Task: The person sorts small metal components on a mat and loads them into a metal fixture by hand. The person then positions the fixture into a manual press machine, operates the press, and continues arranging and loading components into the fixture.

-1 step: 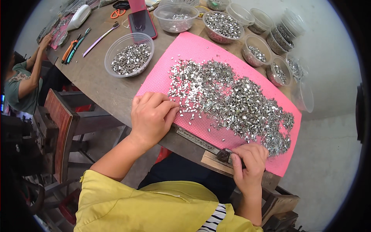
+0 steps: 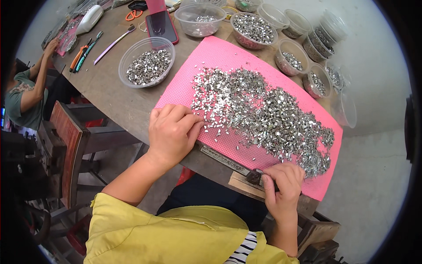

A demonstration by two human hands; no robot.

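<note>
Pink mat [image 2: 210,49] on the worktop [image 2: 110,86] bears the heaped silvery metal pieces [image 2: 281,112], placed as before. Both hands have stayed put: left hand [image 2: 171,132] bunched at the near edge, right hand [image 2: 285,187] curled beside a dark bar [image 2: 224,160]; whether either grip holds anything, I cannot tell.

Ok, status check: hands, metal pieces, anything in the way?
Left hand at pink mat edge, grip unclear; right hand at right end of metal bar. Small metal pieces strewn across mat. Plastic bowls beyond, not between hands and pieces.
</note>
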